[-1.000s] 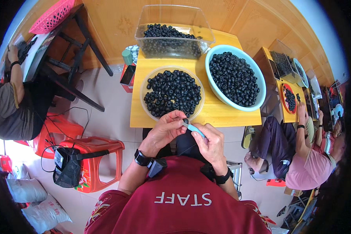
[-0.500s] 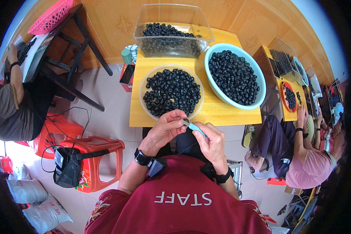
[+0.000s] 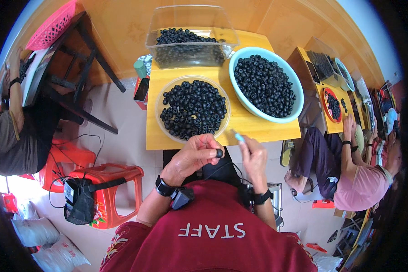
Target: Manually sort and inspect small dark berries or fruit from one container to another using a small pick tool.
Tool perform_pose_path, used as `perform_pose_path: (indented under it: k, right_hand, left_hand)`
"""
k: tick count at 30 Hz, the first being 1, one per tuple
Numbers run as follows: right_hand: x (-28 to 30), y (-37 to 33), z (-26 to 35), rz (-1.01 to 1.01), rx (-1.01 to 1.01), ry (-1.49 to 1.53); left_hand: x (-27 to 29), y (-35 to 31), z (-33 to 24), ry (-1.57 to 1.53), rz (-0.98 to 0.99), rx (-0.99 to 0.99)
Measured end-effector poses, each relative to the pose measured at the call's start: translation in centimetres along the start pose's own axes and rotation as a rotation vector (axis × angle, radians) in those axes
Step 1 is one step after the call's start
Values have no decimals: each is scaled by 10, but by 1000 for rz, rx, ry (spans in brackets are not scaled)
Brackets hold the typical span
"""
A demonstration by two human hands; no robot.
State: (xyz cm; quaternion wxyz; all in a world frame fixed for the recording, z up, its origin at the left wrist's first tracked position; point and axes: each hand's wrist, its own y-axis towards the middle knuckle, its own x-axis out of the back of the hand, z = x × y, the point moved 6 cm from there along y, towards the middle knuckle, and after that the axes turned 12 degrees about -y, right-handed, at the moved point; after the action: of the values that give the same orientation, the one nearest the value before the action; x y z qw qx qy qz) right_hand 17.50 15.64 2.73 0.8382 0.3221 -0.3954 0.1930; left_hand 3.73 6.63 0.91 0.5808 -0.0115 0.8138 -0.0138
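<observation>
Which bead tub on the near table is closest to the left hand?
The round tray, just beyond the left hand; the blue bowl sits to its right, the box farther back.

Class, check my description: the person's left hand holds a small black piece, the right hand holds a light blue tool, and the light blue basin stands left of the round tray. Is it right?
Not quite: the light blue basin stands right of the round tray, as the head view shows. The left hand does hold a small black piece, and the right hand a light blue tool.
</observation>
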Motion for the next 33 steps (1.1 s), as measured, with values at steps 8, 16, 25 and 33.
perform_pose_path:
  k: [8,16,25,33]
  right_hand:
    - [15,-1,-8,74,-260,322]
    - [-7,4,42,345,-262,866]
    - [-22,-5,31,509,-462,1061]
    - [-16,1,36,453,-315,862]
  left_hand:
    - [5,6,7,-6,-38,2]
    - [8,8,9,77,-85,51]
    - [10,2,14,24,-53,147]
    - [25,3,15,12,-134,101]
